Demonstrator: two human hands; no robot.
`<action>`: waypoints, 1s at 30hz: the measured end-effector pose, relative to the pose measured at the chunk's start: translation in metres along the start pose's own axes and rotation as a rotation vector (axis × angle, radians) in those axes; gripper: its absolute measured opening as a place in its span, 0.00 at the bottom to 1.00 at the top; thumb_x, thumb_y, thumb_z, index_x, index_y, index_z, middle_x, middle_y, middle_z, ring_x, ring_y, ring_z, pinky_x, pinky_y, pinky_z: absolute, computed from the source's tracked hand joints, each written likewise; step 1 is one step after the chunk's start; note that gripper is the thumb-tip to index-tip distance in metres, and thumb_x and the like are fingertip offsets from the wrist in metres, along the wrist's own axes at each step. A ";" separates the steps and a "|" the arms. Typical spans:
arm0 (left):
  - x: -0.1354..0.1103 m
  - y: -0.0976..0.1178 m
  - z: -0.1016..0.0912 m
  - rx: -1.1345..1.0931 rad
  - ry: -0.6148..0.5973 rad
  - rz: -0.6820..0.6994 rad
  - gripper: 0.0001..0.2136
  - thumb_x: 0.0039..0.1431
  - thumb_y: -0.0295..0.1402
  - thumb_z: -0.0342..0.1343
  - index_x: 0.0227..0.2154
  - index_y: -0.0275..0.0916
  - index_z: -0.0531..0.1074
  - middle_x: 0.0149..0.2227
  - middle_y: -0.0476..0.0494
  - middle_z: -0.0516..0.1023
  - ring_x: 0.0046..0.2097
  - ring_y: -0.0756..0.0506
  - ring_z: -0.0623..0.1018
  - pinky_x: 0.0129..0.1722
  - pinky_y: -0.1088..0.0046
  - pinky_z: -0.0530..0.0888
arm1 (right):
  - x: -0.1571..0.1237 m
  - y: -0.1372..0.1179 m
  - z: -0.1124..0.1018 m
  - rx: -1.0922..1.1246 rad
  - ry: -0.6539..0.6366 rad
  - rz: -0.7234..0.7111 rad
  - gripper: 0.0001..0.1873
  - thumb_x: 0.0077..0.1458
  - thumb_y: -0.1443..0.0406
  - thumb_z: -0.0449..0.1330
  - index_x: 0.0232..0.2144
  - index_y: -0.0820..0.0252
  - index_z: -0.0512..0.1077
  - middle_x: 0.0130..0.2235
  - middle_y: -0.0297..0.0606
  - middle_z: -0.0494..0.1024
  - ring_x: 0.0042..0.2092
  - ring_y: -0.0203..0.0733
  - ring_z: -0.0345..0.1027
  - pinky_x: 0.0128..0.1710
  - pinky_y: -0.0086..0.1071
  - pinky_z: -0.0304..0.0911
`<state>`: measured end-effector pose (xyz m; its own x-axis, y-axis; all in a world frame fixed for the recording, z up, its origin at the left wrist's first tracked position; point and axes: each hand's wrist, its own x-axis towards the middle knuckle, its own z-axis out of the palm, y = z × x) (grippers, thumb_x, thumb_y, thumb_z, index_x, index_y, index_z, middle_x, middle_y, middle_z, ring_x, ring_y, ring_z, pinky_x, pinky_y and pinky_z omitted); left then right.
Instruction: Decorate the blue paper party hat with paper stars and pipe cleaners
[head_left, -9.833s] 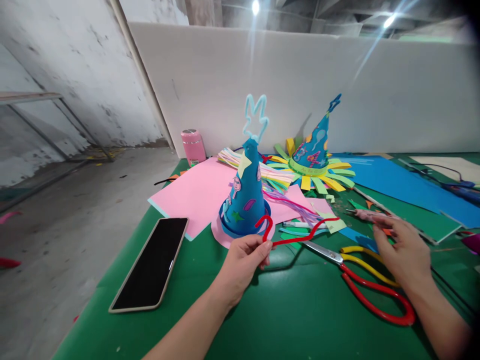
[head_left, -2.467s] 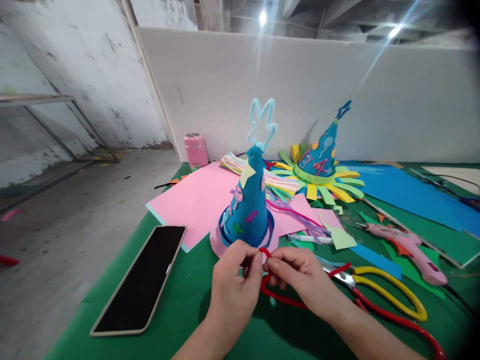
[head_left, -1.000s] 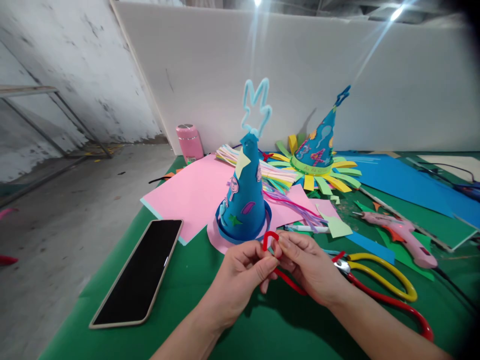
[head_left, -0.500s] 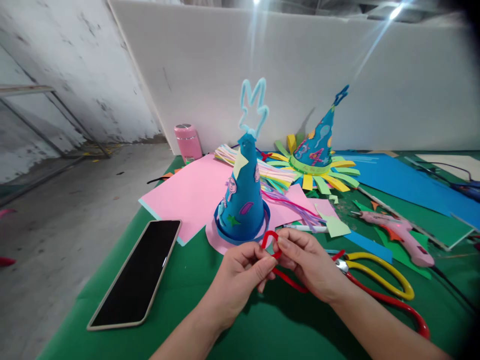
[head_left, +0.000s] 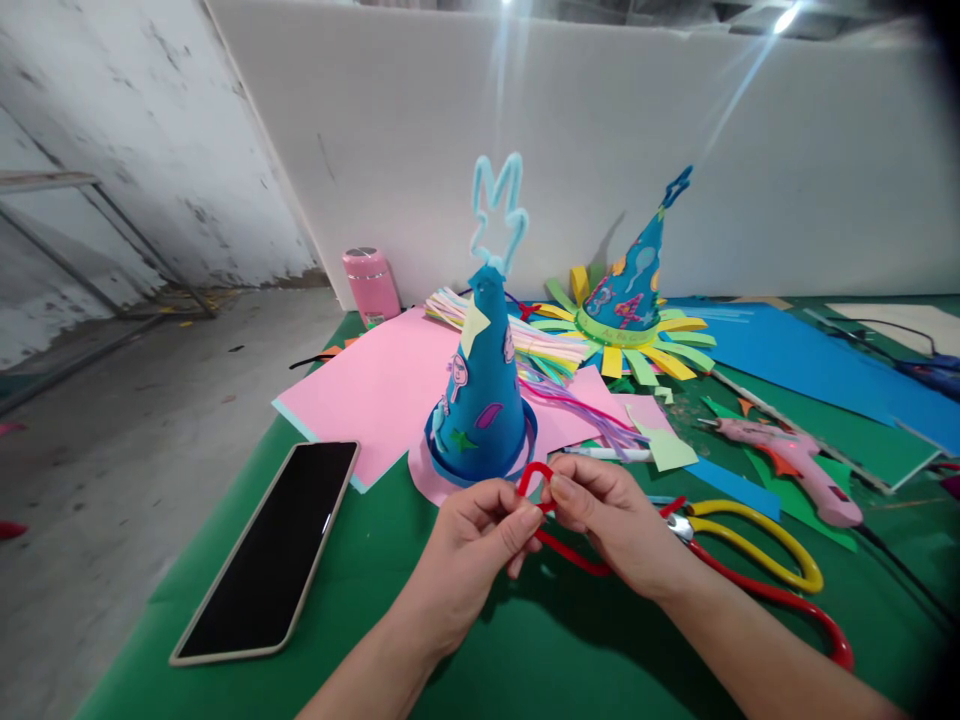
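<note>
A red pipe cleaner (head_left: 574,556) is bent into a small loop between my hands, with its longer part hanging below. My left hand (head_left: 472,550) pinches it at the left of the loop, while my right hand (head_left: 615,515) pinches the right side. Part of it is hidden by the fingers. Just behind my hands stands a blue cone hat (head_left: 491,385) with stickers on it and a light-blue pipe cleaner shape (head_left: 517,225) on top. Scissors (head_left: 799,560) with one yellow and one red handle lie right of my right hand.
A phone (head_left: 274,550) lies at the left on the green-covered table. Pink paper (head_left: 375,370), a bundle of pipe cleaners (head_left: 551,345) and a pink bottle (head_left: 373,285) are farther back. A second decorated hat (head_left: 634,285) and a pink glue gun (head_left: 795,460) are to the right.
The view has shifted slightly, so everything sits a little farther left. Both hands keep their pinch on the red pipe cleaner, and its looped shape looks nearly the same.
</note>
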<state>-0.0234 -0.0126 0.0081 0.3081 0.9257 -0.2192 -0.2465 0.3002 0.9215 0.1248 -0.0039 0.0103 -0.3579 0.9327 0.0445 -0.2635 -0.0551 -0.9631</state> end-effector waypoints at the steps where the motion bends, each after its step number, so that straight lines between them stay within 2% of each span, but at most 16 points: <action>1: 0.000 0.000 0.000 0.006 -0.003 0.000 0.10 0.46 0.35 0.59 0.20 0.34 0.66 0.18 0.52 0.68 0.18 0.57 0.62 0.17 0.83 0.57 | 0.000 -0.001 0.001 -0.022 0.003 0.000 0.11 0.54 0.61 0.55 0.25 0.62 0.67 0.22 0.29 0.63 0.23 0.28 0.53 0.25 0.23 0.53; 6: 0.001 -0.003 0.000 -0.025 -0.038 0.000 0.07 0.47 0.34 0.59 0.25 0.34 0.70 0.20 0.52 0.67 0.21 0.56 0.63 0.18 0.82 0.59 | -0.001 0.000 0.003 -0.130 0.034 -0.043 0.11 0.54 0.60 0.55 0.26 0.62 0.67 0.27 0.33 0.66 0.29 0.32 0.59 0.30 0.27 0.56; 10: 0.000 -0.001 0.002 -0.067 -0.031 -0.003 0.07 0.46 0.33 0.59 0.24 0.34 0.70 0.20 0.51 0.68 0.21 0.57 0.63 0.18 0.83 0.58 | -0.001 0.004 0.005 -0.066 0.056 -0.031 0.11 0.53 0.60 0.55 0.25 0.62 0.66 0.26 0.32 0.66 0.27 0.32 0.60 0.28 0.28 0.57; 14: 0.000 0.002 0.005 -0.118 0.007 -0.017 0.09 0.45 0.34 0.60 0.21 0.33 0.69 0.19 0.52 0.68 0.20 0.58 0.63 0.18 0.84 0.57 | -0.002 0.009 0.009 0.047 0.096 0.006 0.11 0.53 0.60 0.56 0.24 0.62 0.66 0.24 0.31 0.65 0.25 0.30 0.58 0.25 0.25 0.54; 20: 0.001 0.001 0.004 -0.105 0.051 -0.036 0.10 0.45 0.34 0.60 0.20 0.34 0.66 0.17 0.52 0.68 0.18 0.58 0.61 0.17 0.83 0.55 | 0.002 0.013 0.005 0.036 0.180 0.063 0.13 0.53 0.58 0.55 0.26 0.62 0.70 0.20 0.29 0.59 0.23 0.29 0.48 0.21 0.24 0.45; 24: 0.002 -0.002 0.001 -0.065 0.041 -0.043 0.10 0.47 0.35 0.58 0.20 0.34 0.65 0.18 0.52 0.67 0.18 0.58 0.60 0.17 0.82 0.54 | 0.004 0.009 0.002 -0.008 0.171 0.044 0.13 0.54 0.58 0.53 0.28 0.61 0.70 0.22 0.29 0.61 0.24 0.30 0.51 0.22 0.24 0.47; 30: 0.005 -0.006 0.000 -0.008 0.014 -0.039 0.11 0.48 0.37 0.58 0.20 0.35 0.64 0.18 0.53 0.66 0.19 0.56 0.60 0.18 0.81 0.54 | 0.002 0.002 0.006 -0.193 0.111 0.022 0.12 0.52 0.59 0.55 0.24 0.62 0.66 0.23 0.30 0.65 0.25 0.31 0.56 0.25 0.24 0.54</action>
<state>-0.0207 -0.0101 0.0013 0.3048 0.9164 -0.2595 -0.2415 0.3379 0.9097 0.1182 -0.0045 0.0096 -0.2579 0.9662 0.0036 -0.0769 -0.0169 -0.9969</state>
